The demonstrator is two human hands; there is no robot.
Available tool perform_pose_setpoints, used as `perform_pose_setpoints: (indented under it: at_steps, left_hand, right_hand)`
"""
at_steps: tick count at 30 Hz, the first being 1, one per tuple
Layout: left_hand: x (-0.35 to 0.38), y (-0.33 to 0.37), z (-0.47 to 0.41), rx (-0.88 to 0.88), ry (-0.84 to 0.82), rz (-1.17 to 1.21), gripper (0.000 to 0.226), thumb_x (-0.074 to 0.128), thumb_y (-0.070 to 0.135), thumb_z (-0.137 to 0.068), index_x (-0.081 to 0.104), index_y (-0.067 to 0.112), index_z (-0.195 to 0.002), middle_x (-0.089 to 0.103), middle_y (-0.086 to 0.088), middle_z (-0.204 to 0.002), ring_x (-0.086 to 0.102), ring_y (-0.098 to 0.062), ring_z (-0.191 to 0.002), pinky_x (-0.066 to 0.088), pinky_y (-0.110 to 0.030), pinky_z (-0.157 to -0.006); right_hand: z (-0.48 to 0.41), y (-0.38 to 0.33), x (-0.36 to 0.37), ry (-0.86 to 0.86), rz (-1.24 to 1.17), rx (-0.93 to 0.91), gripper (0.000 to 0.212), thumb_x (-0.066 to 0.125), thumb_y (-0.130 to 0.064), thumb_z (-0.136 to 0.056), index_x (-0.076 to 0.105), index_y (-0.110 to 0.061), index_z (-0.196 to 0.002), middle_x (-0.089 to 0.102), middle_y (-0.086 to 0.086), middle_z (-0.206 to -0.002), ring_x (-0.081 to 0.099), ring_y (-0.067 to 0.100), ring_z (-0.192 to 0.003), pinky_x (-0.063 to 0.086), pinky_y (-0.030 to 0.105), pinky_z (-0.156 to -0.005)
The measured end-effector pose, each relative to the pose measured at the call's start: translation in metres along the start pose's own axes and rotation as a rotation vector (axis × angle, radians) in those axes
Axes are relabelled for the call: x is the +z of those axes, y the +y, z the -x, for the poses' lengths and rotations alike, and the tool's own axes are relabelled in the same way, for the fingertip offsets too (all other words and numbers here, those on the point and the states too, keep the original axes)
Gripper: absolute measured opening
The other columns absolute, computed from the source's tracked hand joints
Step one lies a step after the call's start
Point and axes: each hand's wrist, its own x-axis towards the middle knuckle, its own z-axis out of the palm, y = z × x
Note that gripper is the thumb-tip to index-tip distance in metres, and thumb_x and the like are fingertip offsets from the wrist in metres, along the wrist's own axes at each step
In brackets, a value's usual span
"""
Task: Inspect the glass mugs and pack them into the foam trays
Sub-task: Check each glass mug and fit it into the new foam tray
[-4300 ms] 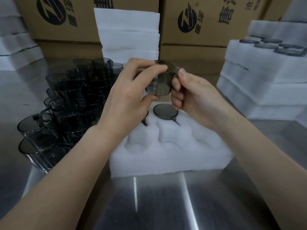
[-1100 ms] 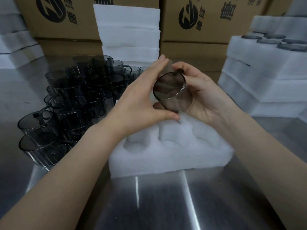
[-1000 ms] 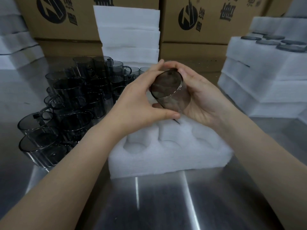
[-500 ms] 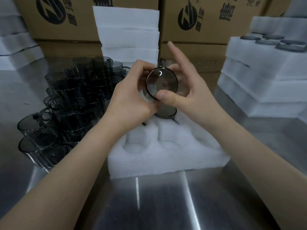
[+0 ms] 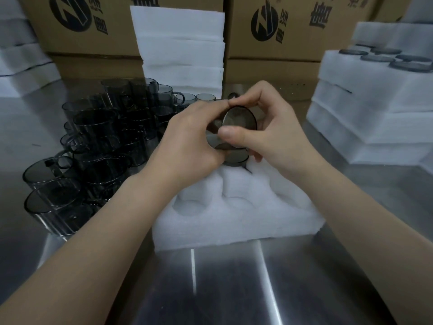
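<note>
Above the far half of the foam tray point(image 5: 234, 221), both hands hold one smoky glass mug point(image 5: 241, 118), tipped on its side so that a round end faces the camera. The left hand point(image 5: 187, 141) wraps it from the tray's left side, fingers point(image 5: 210, 106) curled over the glass. The right hand point(image 5: 276, 137) pinches it from the other side, thumb lying across the round face and forefinger arched over the top. Directly below the held mug, a second mug point(image 5: 234, 161) sits in a far pocket of the tray; the near pockets show bare foam. Left of the tray, a crowd of loose mugs point(image 5: 93, 141) stands on the steel desk point(image 5: 234, 289). Behind the tray, a stack of foam sheets point(image 5: 180, 48) rises against cardboard boxes point(image 5: 281, 26). Right of the tray, packed trays point(image 5: 375, 102) are piled up.
</note>
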Motion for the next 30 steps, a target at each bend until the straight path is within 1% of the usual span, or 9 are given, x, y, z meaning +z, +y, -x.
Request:
perform_pose_setpoints:
  at_steps: [4,6,10,12,15,19,24,27,30]
  left_hand:
    - [0.001,0.000,0.000,0.059,-0.012,-0.008,0.066,0.082,0.008,-0.067,0.060,0.016,-0.129,0.065,0.000,-0.105,0.055,-0.004,-0.088,0.036,-0.004,-0.080]
    - [0.001,0.001,0.000,0.074,-0.031,-0.014,0.065,0.083,0.013,-0.068,0.060,0.019,-0.129,0.062,0.003,-0.100,0.051,-0.001,-0.083,0.035,-0.004,-0.078]
    - [0.000,0.001,-0.001,0.062,-0.051,0.025,0.071,0.085,0.018,-0.067,0.057,0.017,-0.133,0.062,0.000,-0.107,0.055,-0.006,-0.094,0.041,-0.012,-0.085]
    - [-0.001,0.002,0.000,0.045,-0.041,0.057,0.071,0.084,0.025,-0.066,0.057,0.016,-0.131,0.061,0.001,-0.109,0.054,-0.006,-0.096,0.042,-0.014,-0.087]
    - [-0.003,0.003,0.002,0.008,-0.025,0.113,0.069,0.078,0.032,-0.065,0.057,0.018,-0.129,0.061,0.004,-0.112,0.055,-0.003,-0.099,0.044,-0.015,-0.089]
    - [-0.005,0.004,0.003,-0.038,0.005,0.176,0.064,0.078,0.032,-0.067,0.059,0.019,-0.126,0.064,0.002,-0.112,0.059,-0.011,-0.105,0.049,-0.032,-0.093]
    - [-0.004,0.002,0.003,-0.037,-0.004,0.151,0.062,0.078,0.035,-0.066,0.060,0.022,-0.124,0.064,0.007,-0.110,0.060,-0.007,-0.101,0.049,-0.027,-0.089]
    - [-0.003,-0.001,0.002,-0.002,-0.043,0.090,0.063,0.081,0.035,-0.067,0.060,0.022,-0.125,0.065,0.008,-0.109,0.060,-0.007,-0.097,0.049,-0.027,-0.087]
    - [-0.001,-0.002,0.002,0.035,-0.058,0.061,0.065,0.082,0.034,-0.067,0.059,0.021,-0.127,0.064,0.005,-0.106,0.060,-0.008,-0.095,0.049,-0.028,-0.086]
  right_hand:
    - [0.000,-0.001,0.002,0.132,0.016,-0.010,0.021,0.073,-0.009,-0.085,0.054,-0.015,-0.080,0.059,-0.002,-0.078,0.053,0.000,-0.050,0.039,0.009,-0.044]
    - [0.000,-0.001,0.002,0.185,-0.016,0.002,0.020,0.066,-0.013,-0.092,0.054,-0.015,-0.076,0.057,-0.002,-0.070,0.047,0.004,-0.042,0.035,0.017,-0.034]
    - [0.000,0.003,-0.003,0.175,-0.080,0.051,0.014,0.056,-0.015,-0.099,0.062,-0.014,-0.086,0.059,-0.003,-0.068,0.044,0.010,-0.039,0.031,0.019,-0.032]
    - [-0.002,0.008,-0.007,0.113,-0.186,0.137,0.018,0.050,-0.017,-0.101,0.067,-0.020,-0.094,0.063,-0.005,-0.075,0.043,0.017,-0.045,0.031,0.020,-0.035]
    - [-0.005,0.015,-0.016,-0.096,-0.465,0.262,0.023,0.050,-0.018,-0.098,0.069,-0.024,-0.110,0.060,0.006,-0.092,0.046,0.017,-0.053,0.039,0.021,-0.041]
    - [-0.006,0.019,-0.027,-0.353,-0.646,0.279,0.045,0.061,-0.012,-0.086,0.059,-0.022,-0.130,0.063,0.002,-0.096,0.053,0.011,-0.062,0.047,0.022,-0.056]
    - [-0.007,0.018,-0.026,-0.288,-0.461,0.249,0.047,0.075,-0.004,-0.078,0.064,-0.025,-0.118,0.066,-0.001,-0.101,0.052,0.014,-0.057,0.047,0.024,-0.049]
    - [-0.006,0.014,-0.016,-0.136,-0.252,0.202,0.035,0.081,-0.017,-0.071,0.065,-0.028,-0.101,0.067,-0.005,-0.094,0.049,0.021,-0.051,0.041,0.024,-0.037]
    - [-0.003,0.012,-0.009,0.032,-0.074,0.143,0.015,0.071,-0.027,-0.081,0.061,-0.025,-0.092,0.064,-0.003,-0.087,0.045,0.025,-0.046,0.035,0.025,-0.034]
